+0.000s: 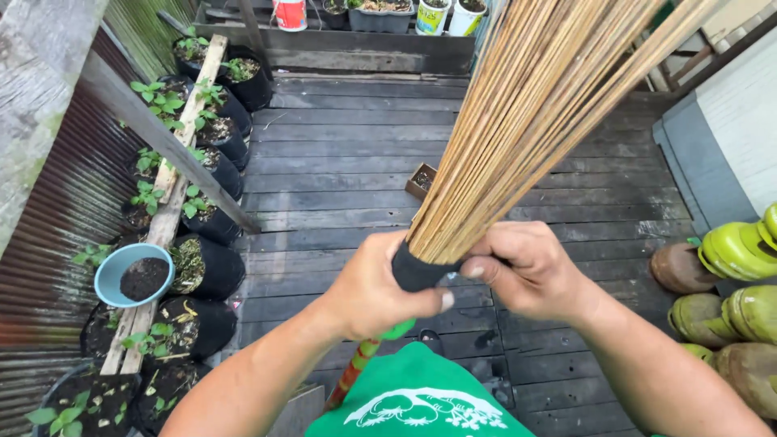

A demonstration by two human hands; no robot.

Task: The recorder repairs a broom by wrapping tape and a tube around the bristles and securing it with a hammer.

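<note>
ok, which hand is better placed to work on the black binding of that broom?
Probably right. The left hand is wrapped around the broom at its black binding, steadying it, while the right hand has its fingertips pinching at the binding's edge under the sticks, free to adjust.

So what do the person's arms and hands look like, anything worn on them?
Nothing is worn on them. The left hand and right hand have no gloves, rings or watch in view, and both forearms show no sleeves up to the frame edge. The fingernails are short. A green shirt with a white print shows below.
</note>
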